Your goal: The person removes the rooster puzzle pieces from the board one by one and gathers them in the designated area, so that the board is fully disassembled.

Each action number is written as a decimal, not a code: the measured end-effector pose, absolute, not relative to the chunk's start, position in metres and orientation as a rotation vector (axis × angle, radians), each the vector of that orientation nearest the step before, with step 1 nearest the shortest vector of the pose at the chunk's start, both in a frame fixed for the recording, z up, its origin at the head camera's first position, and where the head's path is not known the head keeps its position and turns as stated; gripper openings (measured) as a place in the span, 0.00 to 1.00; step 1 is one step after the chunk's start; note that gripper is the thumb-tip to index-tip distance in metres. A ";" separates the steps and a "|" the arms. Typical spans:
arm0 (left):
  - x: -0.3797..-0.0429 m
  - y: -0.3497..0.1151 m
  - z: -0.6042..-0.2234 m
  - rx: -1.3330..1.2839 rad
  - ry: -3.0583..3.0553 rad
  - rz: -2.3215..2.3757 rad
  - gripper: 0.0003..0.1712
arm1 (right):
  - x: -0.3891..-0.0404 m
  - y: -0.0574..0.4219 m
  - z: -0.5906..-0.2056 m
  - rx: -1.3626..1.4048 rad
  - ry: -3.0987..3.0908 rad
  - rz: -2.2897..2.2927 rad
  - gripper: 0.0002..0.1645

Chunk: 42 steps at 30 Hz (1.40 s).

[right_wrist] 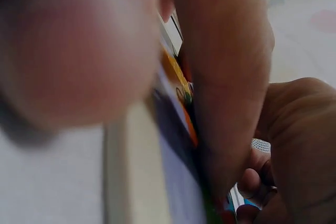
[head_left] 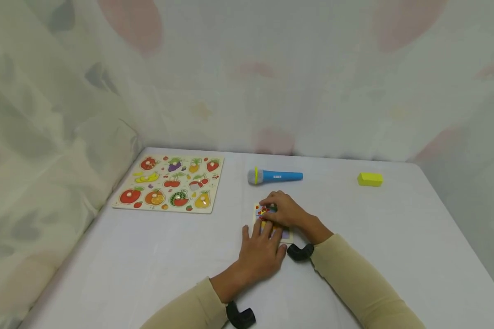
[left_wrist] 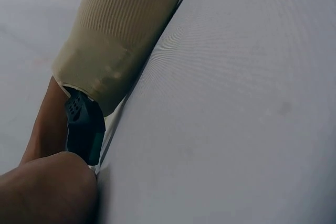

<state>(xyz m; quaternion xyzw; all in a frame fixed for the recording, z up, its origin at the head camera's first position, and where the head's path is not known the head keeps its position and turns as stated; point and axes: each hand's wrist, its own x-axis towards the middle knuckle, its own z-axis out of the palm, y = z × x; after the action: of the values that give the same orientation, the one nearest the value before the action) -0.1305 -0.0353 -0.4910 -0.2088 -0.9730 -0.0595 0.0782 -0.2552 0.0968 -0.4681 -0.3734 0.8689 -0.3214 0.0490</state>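
Observation:
A small picture puzzle board (head_left: 286, 235) with a pale rim lies under both hands in the head view. My left hand (head_left: 262, 253) rests flat with spread fingers, their tips on the board's near left part. Across the board's far part, my right hand (head_left: 287, 211) bends its index finger and thumb around a small colourful puzzle piece (head_left: 274, 208), mostly covered by the fingers. The right wrist view shows an orange patch (right_wrist: 178, 77) of the puzzle between blurred fingers. Only the base of my left hand (left_wrist: 47, 190) appears in the left wrist view.
A blue toy microphone (head_left: 281, 176) lies beyond the hands. Farther right sits a yellow block (head_left: 369, 179). On the left lies a fruit puzzle board (head_left: 207, 210) with knobbed pieces. Patterned cloth (head_left: 214, 91) hangs behind the white table (head_left: 395, 237).

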 end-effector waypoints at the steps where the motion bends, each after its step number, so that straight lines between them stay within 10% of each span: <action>1: -0.131 -0.035 -0.491 -0.626 -2.915 -0.184 0.29 | -0.255 0.097 -0.467 -1.142 2.658 -0.971 0.20; 42: -0.128 -0.036 -0.490 -0.585 -2.987 -0.296 0.33 | -0.220 0.246 -0.418 -1.080 3.058 -1.283 0.26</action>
<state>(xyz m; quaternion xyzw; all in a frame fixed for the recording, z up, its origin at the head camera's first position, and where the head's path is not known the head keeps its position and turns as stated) -0.1284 -0.0357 -0.4904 -0.1911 -0.9759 -0.0968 0.0416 -0.2204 0.2456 -0.4185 -0.3051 0.8637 -0.3624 -0.1723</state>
